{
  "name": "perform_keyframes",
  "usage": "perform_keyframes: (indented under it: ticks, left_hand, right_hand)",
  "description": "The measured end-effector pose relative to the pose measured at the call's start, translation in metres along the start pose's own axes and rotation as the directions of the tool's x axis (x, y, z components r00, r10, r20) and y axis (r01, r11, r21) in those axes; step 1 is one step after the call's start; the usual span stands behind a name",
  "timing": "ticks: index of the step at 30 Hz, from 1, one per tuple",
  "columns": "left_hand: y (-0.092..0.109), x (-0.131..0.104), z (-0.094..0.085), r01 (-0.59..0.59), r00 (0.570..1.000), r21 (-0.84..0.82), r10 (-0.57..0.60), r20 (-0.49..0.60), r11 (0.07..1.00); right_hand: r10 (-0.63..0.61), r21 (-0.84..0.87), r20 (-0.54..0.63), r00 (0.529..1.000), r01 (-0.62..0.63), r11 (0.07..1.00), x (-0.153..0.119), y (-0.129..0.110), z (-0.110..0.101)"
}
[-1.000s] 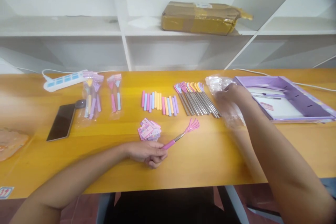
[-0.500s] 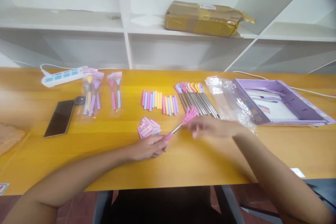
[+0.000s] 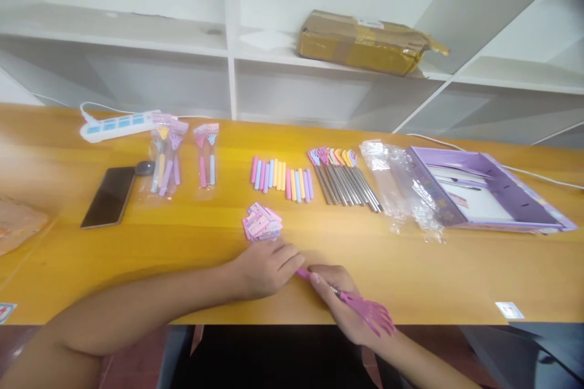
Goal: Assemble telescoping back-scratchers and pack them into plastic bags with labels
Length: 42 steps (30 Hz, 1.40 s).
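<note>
A pink hand-shaped scratcher [image 3: 368, 311] slants down to the right near the table's front edge, its fingered head over my right wrist. My right hand [image 3: 335, 298] is closed round its pink handle, close to the short metal section. At the handle's other end my left hand [image 3: 269, 267] has its fingers wrapped round it. Just beyond my left hand lies a small pile of pink and purple cards [image 3: 262, 222]. Farther back are a row of coloured handle tubes [image 3: 281, 179] and a row of metal rods with coloured hand heads [image 3: 345, 179].
Clear plastic bags [image 3: 401, 185] lie beside an open purple box [image 3: 497, 194] on the right. Bagged scratchers [image 3: 166, 158], [image 3: 207, 158] more bagged scratchers, a black phone [image 3: 108, 197] and a power strip [image 3: 119, 126] are left. A taped carton [image 3: 365, 42] sits on the shelf.
The scratcher has swung from pointing up and right to down and right. My right hand has come nearer and closed on its handle. The view has shifted slightly.
</note>
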<state>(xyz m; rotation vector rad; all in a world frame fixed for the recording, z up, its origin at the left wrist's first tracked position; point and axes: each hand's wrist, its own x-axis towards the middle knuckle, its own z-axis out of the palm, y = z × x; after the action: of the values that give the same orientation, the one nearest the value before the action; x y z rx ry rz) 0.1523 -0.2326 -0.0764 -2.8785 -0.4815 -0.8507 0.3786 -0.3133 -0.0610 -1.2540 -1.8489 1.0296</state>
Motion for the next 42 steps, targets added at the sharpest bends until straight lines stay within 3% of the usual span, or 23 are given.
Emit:
perform_keyframes:
  ticks: [3, 6, 10, 14, 22, 28, 32, 38, 42]
  left_hand:
    - [0.003, -0.003, 0.002, 0.09, 0.996, -0.007, -0.09, 0.027, 0.996]
    - [0.0, -0.006, 0.004, 0.131, 0.991, 0.086, -0.133, 0.013, 0.988]
    - [-0.005, -0.003, 0.003, 0.066, 0.998, 0.17, -0.064, -0.014, 0.983]
    - [-0.007, 0.004, -0.002, -0.044, 0.998, 0.177, 0.053, -0.044, 0.983]
    - [-0.013, 0.011, -0.006, -0.115, 0.986, 0.206, 0.138, -0.098, 0.972]
    - [-0.016, 0.013, -0.008, -0.135, 0.979, 0.228, 0.165, -0.12, 0.964]
    - [-0.02, 0.017, -0.014, -0.144, 0.977, 0.214, 0.173, -0.125, 0.966]
    - [-0.018, 0.021, -0.019, -0.073, 0.99, 0.246, 0.1, -0.1, 0.966]
    - [-0.014, 0.018, -0.017, -0.08, 0.99, 0.175, 0.099, -0.102, 0.981]
  right_hand:
    - [-0.022, 0.008, 0.032, 0.999, 0.022, 1.0, -0.002, -0.001, 0.015]
    - [-0.096, -0.036, 0.047, 0.994, 0.098, 0.995, -0.001, -0.002, 0.028]
    - [-0.328, -0.259, -0.005, 0.945, 0.315, 0.913, -0.002, 0.0, 0.04]
    - [-0.405, -0.334, -0.021, 0.914, 0.375, 0.865, -0.005, -0.001, 0.044]
    - [-0.34, -0.193, -0.038, 0.94, 0.327, 0.925, -0.006, -0.006, 0.036]
    - [-0.415, -0.188, -0.067, 0.907, 0.397, 0.898, -0.01, -0.006, 0.034]
    - [-0.399, -0.196, -0.065, 0.914, 0.381, 0.904, -0.011, -0.01, 0.032]
    - [-0.144, -0.067, -0.037, 0.989, 0.141, 0.988, -0.007, -0.022, 0.036]
    - [-0.053, -0.03, -0.012, 0.998, 0.053, 0.998, 0.0, -0.029, 0.045]
